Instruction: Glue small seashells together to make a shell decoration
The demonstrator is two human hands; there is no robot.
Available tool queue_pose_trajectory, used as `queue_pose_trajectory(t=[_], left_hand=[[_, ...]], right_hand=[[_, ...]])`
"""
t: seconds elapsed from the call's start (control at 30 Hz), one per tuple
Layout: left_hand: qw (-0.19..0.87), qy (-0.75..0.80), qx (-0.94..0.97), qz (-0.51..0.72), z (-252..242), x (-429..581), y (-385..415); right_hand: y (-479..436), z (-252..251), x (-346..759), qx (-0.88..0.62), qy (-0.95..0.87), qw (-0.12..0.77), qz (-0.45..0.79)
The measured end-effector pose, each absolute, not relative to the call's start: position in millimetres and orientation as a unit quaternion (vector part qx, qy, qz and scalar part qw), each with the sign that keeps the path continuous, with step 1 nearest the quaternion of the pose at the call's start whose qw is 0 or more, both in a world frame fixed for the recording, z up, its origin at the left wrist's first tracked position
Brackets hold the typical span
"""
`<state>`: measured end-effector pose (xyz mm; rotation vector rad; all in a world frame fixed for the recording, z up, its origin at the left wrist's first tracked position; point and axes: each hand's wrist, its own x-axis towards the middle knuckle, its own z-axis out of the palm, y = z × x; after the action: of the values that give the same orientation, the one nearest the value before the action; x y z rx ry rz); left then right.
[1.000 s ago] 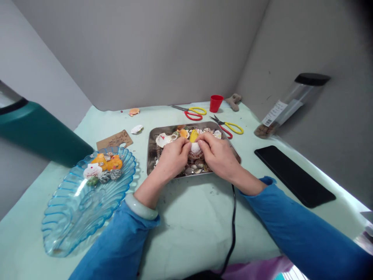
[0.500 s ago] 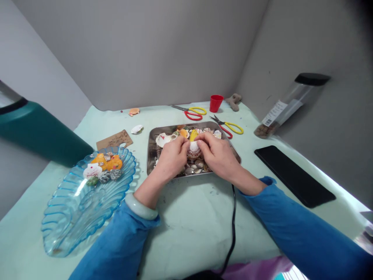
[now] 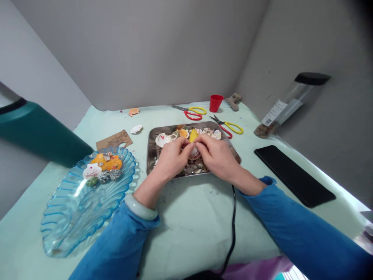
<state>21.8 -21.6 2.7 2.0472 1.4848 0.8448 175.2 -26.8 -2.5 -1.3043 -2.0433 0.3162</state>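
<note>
Both of my hands meet above a metal tray filled with seashells. My left hand is closed, its thumb and forefinger pinching the left side of a white scallop shell with brownish speckles. On the opposite side, my right hand grips the same shell, its thumb tip nearly touching the left thumb. A yellow lump shows just beyond the fingertips; whether it is attached to the shell is hidden. The thumbs cover the upper part of the shell. A large white shell with a red mark lies in the tray's left part.
A blue clear leaf-shaped dish holding decorated shells stands left, near a green bottle. Behind the tray lie two pairs of scissors and a red cup. A black pad and clear jar are right.
My thumbs have come together over the white shell, covering more of its top. The tray and the other things stay where they were.
</note>
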Motion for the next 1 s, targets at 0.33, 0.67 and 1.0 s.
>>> queue_pose_trajectory(t=[0.33,0.67,1.0], left_hand=[[0.241,0.537,0.745,0.315,4.2,21.9,-22.9],[0.237,0.54,0.747,0.307,4.6,21.7,-23.9],[0.242,0.534,0.749,0.309,4.9,21.5,-23.4]], right_hand=[[-27.7,-0.2,174.7,-0.508,-0.78,0.342,0.125],[-28.5,1.0,174.1,-0.511,-0.781,0.337,0.124],[-27.0,-2.9,175.2,-0.5,-0.785,0.346,0.119]])
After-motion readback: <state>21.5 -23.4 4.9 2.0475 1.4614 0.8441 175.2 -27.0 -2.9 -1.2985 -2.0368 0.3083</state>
